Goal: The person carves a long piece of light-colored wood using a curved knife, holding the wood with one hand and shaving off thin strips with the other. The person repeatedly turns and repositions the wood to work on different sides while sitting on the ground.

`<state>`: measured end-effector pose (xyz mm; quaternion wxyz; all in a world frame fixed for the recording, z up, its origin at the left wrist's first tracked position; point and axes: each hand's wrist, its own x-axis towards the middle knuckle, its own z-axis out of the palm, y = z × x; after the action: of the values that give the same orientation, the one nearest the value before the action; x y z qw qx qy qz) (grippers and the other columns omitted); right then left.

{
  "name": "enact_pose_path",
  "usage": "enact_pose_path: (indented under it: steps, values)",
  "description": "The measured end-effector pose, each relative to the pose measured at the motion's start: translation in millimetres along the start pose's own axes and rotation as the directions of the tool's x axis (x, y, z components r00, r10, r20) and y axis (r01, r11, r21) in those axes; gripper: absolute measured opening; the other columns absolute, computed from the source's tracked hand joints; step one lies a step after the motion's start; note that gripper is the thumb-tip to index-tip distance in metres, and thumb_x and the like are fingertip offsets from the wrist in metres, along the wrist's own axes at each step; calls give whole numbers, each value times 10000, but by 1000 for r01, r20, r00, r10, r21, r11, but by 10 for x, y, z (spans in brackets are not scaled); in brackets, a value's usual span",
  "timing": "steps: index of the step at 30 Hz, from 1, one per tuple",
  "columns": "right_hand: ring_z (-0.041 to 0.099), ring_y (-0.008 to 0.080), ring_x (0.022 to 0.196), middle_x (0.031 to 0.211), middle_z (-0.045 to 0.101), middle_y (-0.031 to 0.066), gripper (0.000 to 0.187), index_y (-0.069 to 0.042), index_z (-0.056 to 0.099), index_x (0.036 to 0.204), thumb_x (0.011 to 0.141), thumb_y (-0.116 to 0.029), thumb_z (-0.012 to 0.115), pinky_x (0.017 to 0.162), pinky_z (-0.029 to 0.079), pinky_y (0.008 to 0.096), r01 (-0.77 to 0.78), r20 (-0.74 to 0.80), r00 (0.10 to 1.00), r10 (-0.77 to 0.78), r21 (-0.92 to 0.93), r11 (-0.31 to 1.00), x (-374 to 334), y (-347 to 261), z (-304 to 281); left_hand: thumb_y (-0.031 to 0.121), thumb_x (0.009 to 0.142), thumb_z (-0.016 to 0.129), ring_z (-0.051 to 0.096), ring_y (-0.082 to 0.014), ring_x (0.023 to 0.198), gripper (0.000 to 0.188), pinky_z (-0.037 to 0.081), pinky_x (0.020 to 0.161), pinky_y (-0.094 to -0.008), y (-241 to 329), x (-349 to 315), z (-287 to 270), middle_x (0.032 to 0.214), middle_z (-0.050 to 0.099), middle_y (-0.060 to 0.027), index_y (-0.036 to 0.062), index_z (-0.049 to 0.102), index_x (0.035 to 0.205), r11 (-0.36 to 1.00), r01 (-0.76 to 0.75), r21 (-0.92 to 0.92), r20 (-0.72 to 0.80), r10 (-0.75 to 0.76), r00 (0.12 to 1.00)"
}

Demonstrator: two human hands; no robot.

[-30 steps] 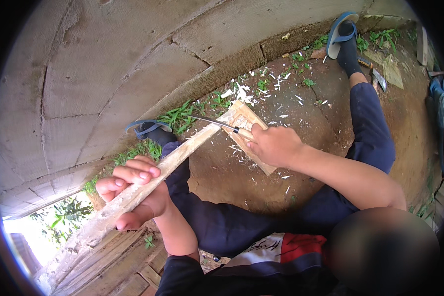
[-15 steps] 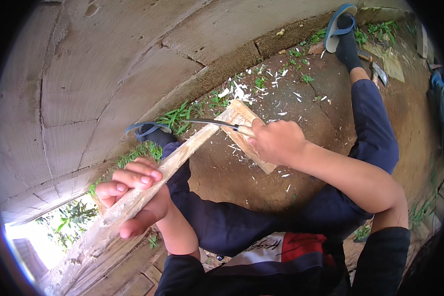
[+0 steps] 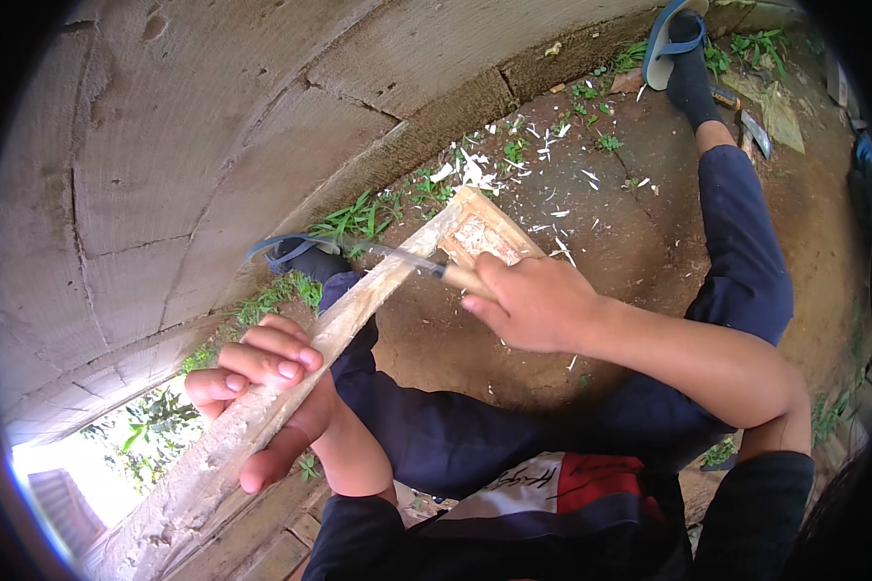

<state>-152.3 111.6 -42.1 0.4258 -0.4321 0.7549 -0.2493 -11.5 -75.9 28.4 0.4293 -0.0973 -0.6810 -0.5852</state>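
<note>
Running near left to far mid, stick (image 3: pixel 351 312) ends at wood board (image 3: pixel 512 238); L hand (image 3: pixel 312 405) half-curled round stick, R hand (image 3: pixel 538 305) closed on knife handle (image 3: pixel 465 280), w/ blurred blade (image 3: pixel 409 258) across stick. Shavings (image 3: pixel 477 173) on far ground (image 3: pixel 639 228), wall (image 3: pixel 213 145) far left.

open dirt (image 3: pixel 639 242) right of the board (image 3: pixel 507 232), long stick (image 3: pixel 349 321) barring the left, wall (image 3: pixel 242 136) beyond

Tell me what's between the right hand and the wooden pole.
In the head view, the knife spans it: wooden handle in the right hand, blurred blade across the wooden pole.
</note>
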Motion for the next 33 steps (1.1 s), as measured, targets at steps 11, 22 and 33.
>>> enact_pose_path:
  steps: [11,22,33]
  values:
    - [655,379,630,653,635,187,362,-11,547,965,934,-368,496,583,529,484,6,-164,986,-38,-194,981,167,226,103,758,758,541,573,-209,643,738,398,595,-320,8,9,0,768,594,-91,68,488,1014,1000,27,-1,-3,-27,1000]
    - [643,368,569,596,615,169,362,-44,552,950,918,-402,521,539,527,457,83,-220,965,-144,-265,961,175,103,-34,768,748,539,572,-205,641,749,397,605,-326,48,-35,-34,781,603,-85,74,494,1028,999,39,27,12,-39,999]
    - [666,376,659,660,639,203,390,-10,587,1015,909,-379,523,597,542,470,-22,-147,989,-14,-240,971,163,230,1,784,758,503,565,-207,635,752,389,613,-332,32,-25,-38,763,609,-85,78,513,1015,999,40,28,-21,-39,999]
